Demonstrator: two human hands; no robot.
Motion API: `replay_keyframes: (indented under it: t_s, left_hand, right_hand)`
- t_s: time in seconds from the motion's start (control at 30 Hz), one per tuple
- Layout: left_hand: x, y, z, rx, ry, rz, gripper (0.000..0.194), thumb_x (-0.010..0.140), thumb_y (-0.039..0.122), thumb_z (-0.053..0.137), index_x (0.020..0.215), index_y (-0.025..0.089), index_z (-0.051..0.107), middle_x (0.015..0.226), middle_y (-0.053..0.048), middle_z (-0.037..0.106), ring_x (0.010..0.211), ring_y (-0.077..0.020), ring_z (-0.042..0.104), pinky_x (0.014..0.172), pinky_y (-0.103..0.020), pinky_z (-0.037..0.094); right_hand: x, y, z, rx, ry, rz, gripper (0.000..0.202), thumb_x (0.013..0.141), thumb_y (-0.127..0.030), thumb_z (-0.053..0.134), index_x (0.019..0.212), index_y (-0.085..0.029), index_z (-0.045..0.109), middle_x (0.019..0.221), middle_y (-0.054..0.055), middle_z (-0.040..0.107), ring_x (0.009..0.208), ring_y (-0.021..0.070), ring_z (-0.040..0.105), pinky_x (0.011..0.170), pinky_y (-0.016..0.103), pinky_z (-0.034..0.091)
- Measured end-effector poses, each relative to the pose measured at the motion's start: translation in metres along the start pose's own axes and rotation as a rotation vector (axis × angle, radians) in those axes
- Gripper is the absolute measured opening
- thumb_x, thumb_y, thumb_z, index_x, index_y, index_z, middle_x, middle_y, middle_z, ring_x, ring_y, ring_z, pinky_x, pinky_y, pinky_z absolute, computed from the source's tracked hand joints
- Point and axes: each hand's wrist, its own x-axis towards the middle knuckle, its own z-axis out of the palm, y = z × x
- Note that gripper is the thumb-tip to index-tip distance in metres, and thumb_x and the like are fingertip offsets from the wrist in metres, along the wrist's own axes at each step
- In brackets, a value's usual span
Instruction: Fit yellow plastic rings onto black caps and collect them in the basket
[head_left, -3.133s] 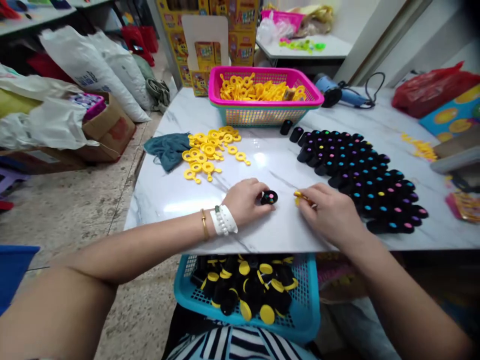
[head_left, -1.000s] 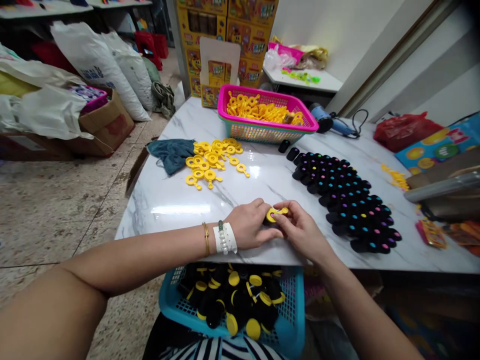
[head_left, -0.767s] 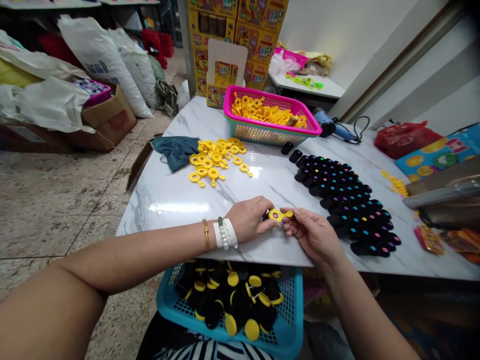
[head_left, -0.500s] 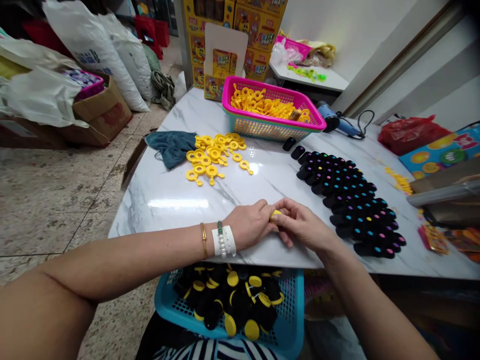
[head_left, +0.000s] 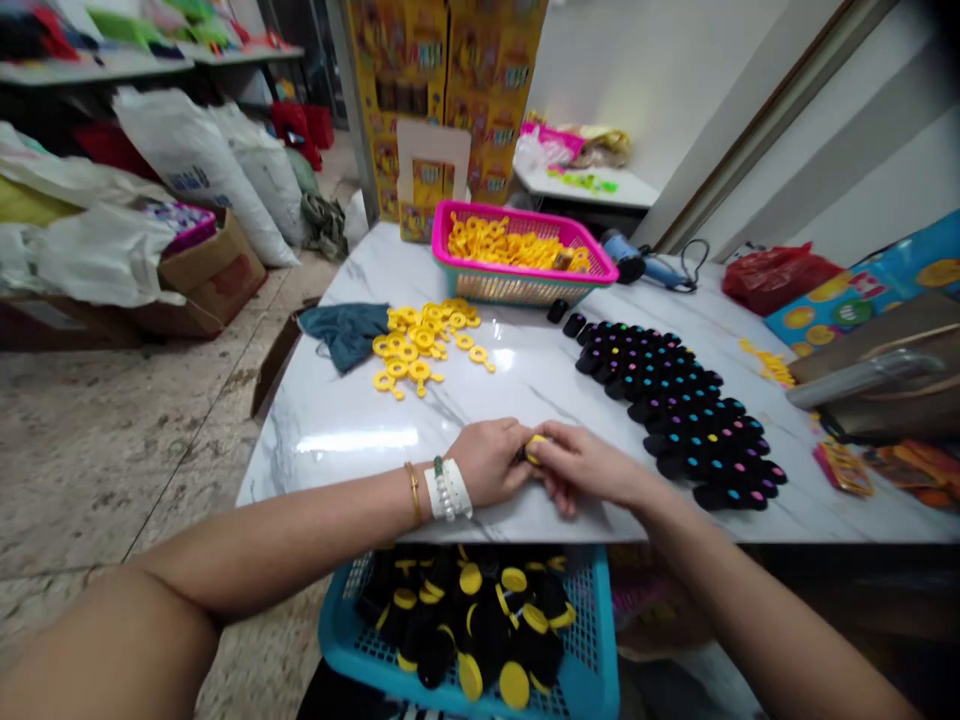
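My left hand (head_left: pixel 489 462) and my right hand (head_left: pixel 589 465) meet just above the table's front edge. Between them is a small black container with a yellow cap (head_left: pixel 535 449), mostly covered by fingers. The left fingers are closed around its dark body, while the right thumb presses on the yellow top. Below, a blue basket (head_left: pixel 330 628) at my lap holds several black containers with round yellow caps (head_left: pixel 514 684). Yellow ring-shaped pieces with short tabs (head_left: pixel 420 345) lie in a loose pile on the table beyond my left hand.
Rows of black pieces with coloured dots (head_left: pixel 675 400) cover the table's right side. A pink-rimmed basket (head_left: pixel 442 262) of yellow pieces stands at the back. A dark cloth (head_left: pixel 345 330) lies left, a blue tool (head_left: pixel 660 268) back right. Yellow boxes (head_left: pixel 487 100) are stacked behind.
The view has tilted up a little, so the scene sits lower. Both hands stay together; the right thumb and fingers have shifted on the yellow cap, and some dark body now shows.
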Motion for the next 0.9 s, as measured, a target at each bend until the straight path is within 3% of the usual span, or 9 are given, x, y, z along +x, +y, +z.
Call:
replay_keyframes:
  t_s: [0.13,0.3,0.37,0.43,0.53,0.63,0.7,0.8,0.9]
  left_hand:
    - [-0.012,0.005,-0.005,0.023,0.004,0.059,0.014,0.081,0.026,0.058,0.091,0.017,0.061,0.078,-0.003,0.06,0.071,-0.0159,0.059,0.062,-0.024,0.045]
    - [-0.029,0.006,-0.022,-0.024,-0.127,0.334,0.041,0.082,0.051,0.061,0.112,0.023,0.058,0.081,-0.001,0.063,0.062,-0.0124,0.059,0.055,-0.022,0.044]
    - [-0.017,-0.003,-0.034,0.058,-0.04,0.254,0.046,0.085,0.053,0.057,0.118,0.021,0.056,0.082,-0.002,0.064,0.064,-0.0141,0.061,0.058,-0.024,0.046]
    - [0.007,-0.022,-0.047,0.223,0.084,0.047,0.041,0.089,0.048,0.051,0.115,0.016,0.057,0.09,-0.006,0.065,0.077,-0.0181,0.063,0.066,-0.028,0.049]
    - [0.047,-0.054,-0.058,0.496,0.064,-0.183,0.026,0.088,0.035,0.055,0.103,0.016,0.063,0.108,-0.011,0.061,0.091,-0.0229,0.063,0.073,-0.032,0.05]
    - [0.07,-0.067,-0.055,0.556,-0.01,-0.205,0.018,0.087,0.029,0.055,0.093,0.015,0.065,0.101,-0.011,0.062,0.086,-0.0223,0.064,0.074,-0.033,0.051]
    - [0.073,-0.062,-0.046,0.503,-0.023,-0.135,0.017,0.087,0.025,0.052,0.092,0.015,0.064,0.096,-0.009,0.064,0.084,-0.0207,0.064,0.076,-0.032,0.051]
    - [0.074,-0.045,-0.031,0.25,-0.024,-0.052,0.016,0.083,0.014,0.049,0.093,0.016,0.062,0.085,-0.005,0.067,0.076,-0.0161,0.065,0.073,-0.027,0.051]
    - [0.089,-0.035,-0.022,0.055,0.038,-0.123,0.018,0.079,0.009,0.048,0.091,0.018,0.059,0.075,0.001,0.067,0.066,-0.0126,0.064,0.066,-0.024,0.051]
  right_hand:
    - [-0.007,0.004,0.021,0.054,0.001,-0.056,0.028,0.086,-0.045,0.053,0.095,-0.02,0.044,0.052,-0.006,0.06,0.038,0.0134,0.06,0.034,0.019,0.045]
    - [-0.043,0.02,0.039,0.137,-0.179,0.017,0.022,0.081,-0.03,0.052,0.1,-0.02,0.046,0.052,-0.007,0.059,0.034,0.0094,0.052,0.038,0.018,0.042]
    - [-0.062,0.027,0.042,0.022,-0.141,0.051,0.021,0.077,-0.023,0.055,0.098,-0.02,0.054,0.052,-0.007,0.055,0.037,0.0065,0.048,0.04,0.015,0.037]
    - [-0.077,0.029,0.042,-0.14,-0.072,0.045,0.021,0.073,-0.019,0.06,0.094,-0.02,0.062,0.054,-0.007,0.052,0.045,0.0066,0.047,0.044,0.015,0.034]
    - [-0.085,0.025,0.038,-0.265,-0.02,-0.032,0.029,0.073,-0.021,0.066,0.102,-0.023,0.067,0.061,-0.005,0.055,0.054,0.0092,0.05,0.05,0.018,0.037]
    - [-0.068,0.014,0.023,-0.227,0.06,-0.182,0.03,0.082,-0.03,0.062,0.111,-0.023,0.065,0.063,-0.004,0.058,0.053,0.0104,0.052,0.051,0.02,0.039]
    - [-0.043,0.007,0.007,-0.226,0.239,-0.275,0.027,0.088,-0.035,0.056,0.111,-0.022,0.064,0.068,-0.002,0.061,0.054,0.0117,0.056,0.053,0.022,0.041]
    - [0.001,0.0,-0.017,-0.467,0.604,-0.36,0.033,0.087,-0.033,0.058,0.116,-0.018,0.061,0.091,0.005,0.065,0.071,0.0169,0.062,0.068,0.028,0.046]
    - [0.032,-0.003,-0.024,-0.734,0.712,-0.331,0.038,0.085,-0.032,0.06,0.121,-0.019,0.061,0.1,0.009,0.062,0.083,0.0231,0.064,0.07,0.031,0.046]
